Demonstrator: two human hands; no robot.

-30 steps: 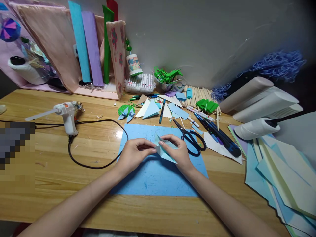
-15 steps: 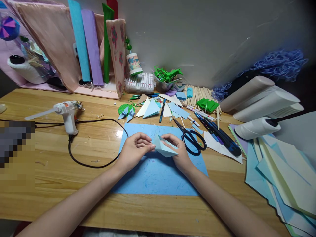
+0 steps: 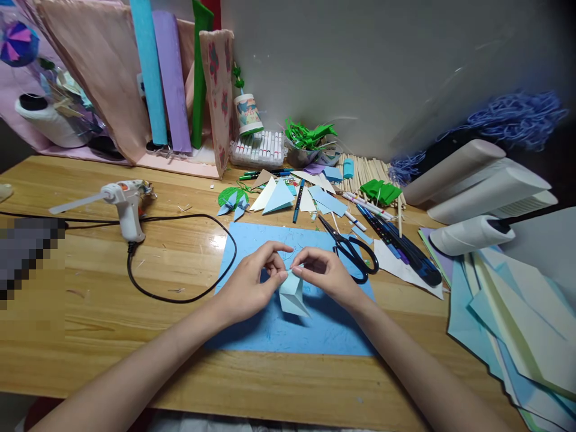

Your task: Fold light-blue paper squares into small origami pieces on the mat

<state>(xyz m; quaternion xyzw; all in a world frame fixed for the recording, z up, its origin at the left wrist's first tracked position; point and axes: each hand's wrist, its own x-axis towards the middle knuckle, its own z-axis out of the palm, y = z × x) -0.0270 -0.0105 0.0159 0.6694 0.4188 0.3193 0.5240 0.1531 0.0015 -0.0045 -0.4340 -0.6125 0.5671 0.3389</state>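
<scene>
A small folded piece of light blue paper (image 3: 292,297) hangs above the blue sheet (image 3: 252,336), pinched along its top edge. My left hand (image 3: 256,273) holds it between thumb and fingers, with the index finger stretched out. On the other side, my right hand (image 3: 326,276) pinches the same edge near my left thumb. The paper's lower part flares out in creased folds. Black-handled scissors (image 3: 353,252) lie partly on the blue sheet, just beyond my right hand.
A white glue gun (image 3: 128,213) with a looping black cord (image 3: 180,299) rests at left. Paper scraps (image 3: 279,197), pens and a green bundle (image 3: 380,192) lie behind the sheet. At right are stacked coloured papers (image 3: 517,318) and a white roll (image 3: 472,234).
The folded paper has turned so that it hangs down from my fingertips. My right hand has shifted its grip to the top edge, close to my left hand.
</scene>
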